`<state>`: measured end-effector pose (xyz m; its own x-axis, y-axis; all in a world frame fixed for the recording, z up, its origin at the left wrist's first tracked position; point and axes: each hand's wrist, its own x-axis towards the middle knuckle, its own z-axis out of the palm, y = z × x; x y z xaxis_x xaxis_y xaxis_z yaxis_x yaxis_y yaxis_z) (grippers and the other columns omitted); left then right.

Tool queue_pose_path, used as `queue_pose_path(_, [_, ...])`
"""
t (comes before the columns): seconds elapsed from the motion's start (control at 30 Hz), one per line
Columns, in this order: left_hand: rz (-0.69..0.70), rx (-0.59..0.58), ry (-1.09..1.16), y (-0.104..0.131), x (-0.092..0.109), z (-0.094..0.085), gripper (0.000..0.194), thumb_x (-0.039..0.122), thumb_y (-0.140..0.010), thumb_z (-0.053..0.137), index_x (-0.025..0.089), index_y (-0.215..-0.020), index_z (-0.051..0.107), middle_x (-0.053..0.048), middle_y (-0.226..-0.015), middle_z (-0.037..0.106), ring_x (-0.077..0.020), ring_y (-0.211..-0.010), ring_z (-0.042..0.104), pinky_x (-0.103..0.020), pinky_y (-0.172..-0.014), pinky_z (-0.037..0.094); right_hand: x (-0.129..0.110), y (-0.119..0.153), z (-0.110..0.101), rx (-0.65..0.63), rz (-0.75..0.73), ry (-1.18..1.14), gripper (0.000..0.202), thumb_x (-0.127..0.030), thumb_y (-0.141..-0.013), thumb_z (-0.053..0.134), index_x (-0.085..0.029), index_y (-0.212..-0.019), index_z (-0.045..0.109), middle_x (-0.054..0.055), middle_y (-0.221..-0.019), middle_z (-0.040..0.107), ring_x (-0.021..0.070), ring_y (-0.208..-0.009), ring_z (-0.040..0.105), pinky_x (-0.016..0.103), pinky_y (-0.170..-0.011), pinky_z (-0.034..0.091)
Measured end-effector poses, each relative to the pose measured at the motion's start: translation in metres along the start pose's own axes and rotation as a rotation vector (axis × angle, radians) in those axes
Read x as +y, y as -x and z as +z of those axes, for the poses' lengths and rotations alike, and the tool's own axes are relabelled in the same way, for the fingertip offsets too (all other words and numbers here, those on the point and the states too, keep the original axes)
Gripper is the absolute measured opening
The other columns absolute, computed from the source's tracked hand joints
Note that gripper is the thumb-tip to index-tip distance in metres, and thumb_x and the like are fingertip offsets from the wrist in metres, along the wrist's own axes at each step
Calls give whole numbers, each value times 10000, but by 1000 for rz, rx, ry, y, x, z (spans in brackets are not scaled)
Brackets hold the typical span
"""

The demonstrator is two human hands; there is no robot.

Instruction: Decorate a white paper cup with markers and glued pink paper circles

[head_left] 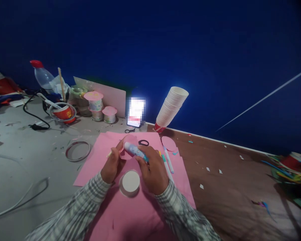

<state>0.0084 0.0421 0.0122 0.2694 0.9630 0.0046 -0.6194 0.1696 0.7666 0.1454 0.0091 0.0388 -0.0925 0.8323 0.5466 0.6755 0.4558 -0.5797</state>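
Left hand [110,166] grasping a scalloped piece of pink paper [130,138], right hand [154,170] gripping a white-and-blue printed glue tube [134,150] against or just over it.
Both are held above large pink paper sheets [145,214], with a small round white paper cup [130,182] just below the hands; whether its open end or its base faces up, I cannot tell. Beyond, a tall tilted stack of nested white paper cups [172,105] has a red part at its lower end. To the left, a red paper cup [64,113], circled by a grey ring, holds a white-handled tool [48,101]. Beside it stand patterned small cups [109,115] topped with pink paper; their insides are hidden.
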Motion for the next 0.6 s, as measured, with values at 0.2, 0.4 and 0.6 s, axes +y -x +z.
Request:
queue_pose_path(0.2, [-3, -53, 34, -2, 9, 9, 705, 712, -585, 559, 208, -1075, 600, -76, -1112, 651, -279, -1137, 488, -391, -955, 404, -3, -6, -8, -53, -206, 253, 331, -138, -866, 423, -235, -1160, 539, 49, -756, 593, 235, -717, 563, 331, -637, 410])
queue_pose_path(0.4, [-20, -47, -25, -1, 9, 1, 666, 499, -580, 734, 276, -1170, 520, -60, -1211, 594, -272, -1126, 501, -392, -916, 435, -4, -9, -11, -55, -323, 339, 329, -127, -879, 402, -266, -1108, 593, 62, -846, 577, 226, -769, 547, 309, -626, 392])
queue_pose_path(0.6, [-91, 19, -14, -5, 10, -6, 759, 421, -505, 804, 304, -1189, 498, -24, -986, 679, -194, -802, 635, -275, -650, 527, 4, -9, -11, -27, -208, 275, 295, -197, -879, 445, -276, -1144, 551, 46, -819, 597, 222, -737, 558, 309, -629, 405])
